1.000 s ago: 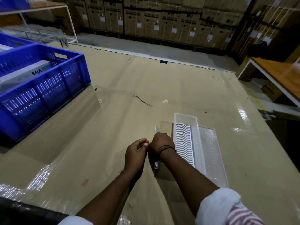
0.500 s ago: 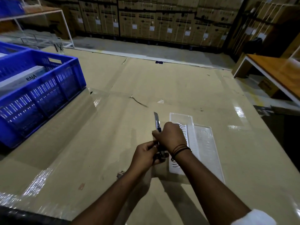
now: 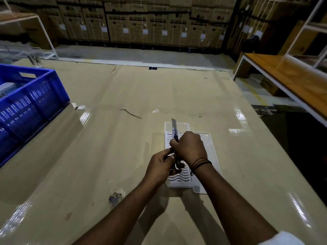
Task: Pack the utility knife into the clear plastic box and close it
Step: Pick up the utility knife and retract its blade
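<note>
Both of my hands hold the utility knife [image 3: 174, 131] above the table, its blade out and pointing away from me. My right hand [image 3: 189, 146] wraps the knife's body. Around the handle's near end my left hand [image 3: 161, 167] pinches with its fingertips. The clear plastic box [image 3: 209, 147] lies open and flat on the table right under my hands, with a white wavy-ribbed insert [image 3: 178, 175] in its left half. My hands hide much of the insert.
A blue plastic crate [image 3: 30, 105] holding a white carton stands at the left of the cardboard-covered table [image 3: 109, 156]. A wooden bench [image 3: 290, 80] is at the right. Stacked cartons [image 3: 145, 20] line the back wall. A small tear [image 3: 115, 198] marks the cardboard near my left forearm.
My hands have lifted the knife off the table beside the box and brought it over the open box. The blade now shows, pointing away.
</note>
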Demonstrator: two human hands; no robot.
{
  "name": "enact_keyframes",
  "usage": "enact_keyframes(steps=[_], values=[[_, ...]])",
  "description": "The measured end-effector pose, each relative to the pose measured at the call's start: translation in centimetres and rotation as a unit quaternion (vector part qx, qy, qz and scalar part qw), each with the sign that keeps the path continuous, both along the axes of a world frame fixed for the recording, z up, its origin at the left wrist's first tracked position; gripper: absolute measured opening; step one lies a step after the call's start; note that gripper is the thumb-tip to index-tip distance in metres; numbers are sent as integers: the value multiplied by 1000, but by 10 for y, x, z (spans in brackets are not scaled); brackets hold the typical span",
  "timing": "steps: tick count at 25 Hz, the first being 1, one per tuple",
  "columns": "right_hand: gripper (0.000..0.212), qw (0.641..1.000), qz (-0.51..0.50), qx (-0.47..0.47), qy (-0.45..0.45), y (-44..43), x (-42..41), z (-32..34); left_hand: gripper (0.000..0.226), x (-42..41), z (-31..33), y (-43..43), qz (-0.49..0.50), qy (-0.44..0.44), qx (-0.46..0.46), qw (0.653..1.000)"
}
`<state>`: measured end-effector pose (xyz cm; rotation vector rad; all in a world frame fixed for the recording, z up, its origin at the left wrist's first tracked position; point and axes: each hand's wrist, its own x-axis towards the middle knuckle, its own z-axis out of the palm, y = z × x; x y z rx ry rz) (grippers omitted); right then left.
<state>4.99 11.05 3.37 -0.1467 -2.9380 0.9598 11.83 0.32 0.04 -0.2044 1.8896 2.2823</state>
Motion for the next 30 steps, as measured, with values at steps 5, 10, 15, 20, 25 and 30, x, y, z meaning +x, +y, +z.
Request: enact_keyframes(steps=[5, 10, 15, 20, 25, 30], values=[[41, 974, -5, -226, -34, 21, -4, 1, 38, -5, 5, 2, 13, 15, -14, 1000], [22, 908, -9, -413, -76, 26, -3, -4, 43, -5, 5, -1, 0, 46, -36, 998], [20, 886, -5, -457, -80, 29, -3, -6, 81, 8, 0, -6, -64, 107, -167, 978], [12, 878, -3, -472, -81, 31, -1, -6, 94, 12, 3, -5, -75, 146, -249, 954], [8, 869, 7, -490, -63, 28, 3, -8, 90, 10, 8, -5, -62, 162, -240, 955], [10, 872, 33, -487, -37, 31, 8, -9, 92, 8, 9, -4, -52, 161, -259, 951]])
